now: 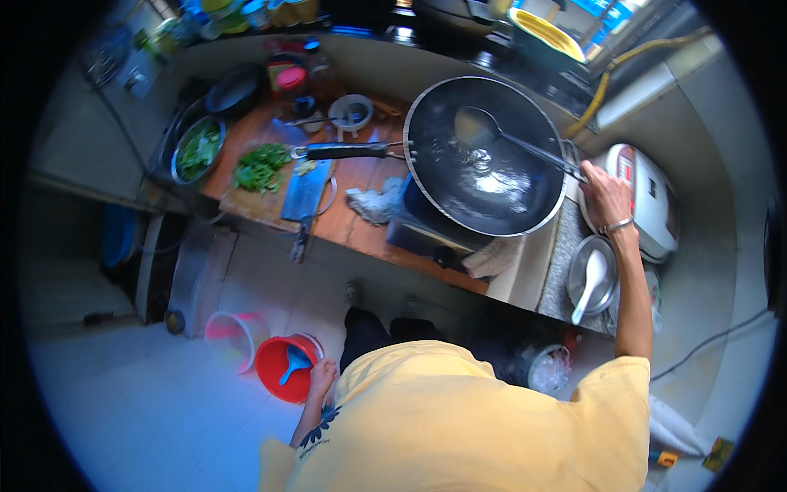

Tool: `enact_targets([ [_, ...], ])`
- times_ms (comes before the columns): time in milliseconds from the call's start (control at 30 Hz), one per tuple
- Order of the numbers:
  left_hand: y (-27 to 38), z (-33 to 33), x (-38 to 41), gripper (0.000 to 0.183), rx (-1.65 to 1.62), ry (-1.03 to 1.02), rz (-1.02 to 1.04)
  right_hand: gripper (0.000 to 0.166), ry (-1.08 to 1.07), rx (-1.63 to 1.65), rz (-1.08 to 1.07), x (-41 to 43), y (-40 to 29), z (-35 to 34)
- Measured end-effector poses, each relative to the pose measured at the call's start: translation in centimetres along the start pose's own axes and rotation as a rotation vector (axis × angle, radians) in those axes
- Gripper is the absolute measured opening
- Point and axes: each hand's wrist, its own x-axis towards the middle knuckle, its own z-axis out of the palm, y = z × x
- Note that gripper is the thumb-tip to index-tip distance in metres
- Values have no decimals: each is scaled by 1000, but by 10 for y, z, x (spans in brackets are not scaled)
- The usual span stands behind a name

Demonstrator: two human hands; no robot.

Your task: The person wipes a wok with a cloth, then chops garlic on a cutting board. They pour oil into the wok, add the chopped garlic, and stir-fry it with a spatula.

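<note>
My right hand (605, 194) grips the handle of a metal ladle (529, 146), whose bowl is dipped into a dark wok (430, 178). Shiny liquid with bubbles covers the wok's bottom. The wok sits on a stove (424, 229), its long handle (346, 150) pointing left over a cleaver (305, 195). Under the cleaver lies a wooden cutting board (240, 202) with chopped greens (261, 168); small pale chopped bits (305, 166) rest on the blade. My left hand (324, 375) hangs curled beside my body, nothing visible in it, overlapping the view of a red bucket (270, 375).
A bowl of leafy greens (200, 149) stands at the left, a white strainer (352, 114) behind the wok handle. Beside the wok lies a crumpled cloth (375, 202). On the right are a rice cooker (652, 190) and a metal bowl (578, 270) with a white spoon (591, 277).
</note>
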Motion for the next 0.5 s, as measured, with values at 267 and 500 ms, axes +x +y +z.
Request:
enact_targets([
  [267, 47, 12, 6, 11, 177, 7, 53, 15, -326, -141, 108, -3, 61, -62],
  [500, 9, 10, 36, 13, 104, -63, 51, 18, -499, 199, 99, -30, 75, -14],
])
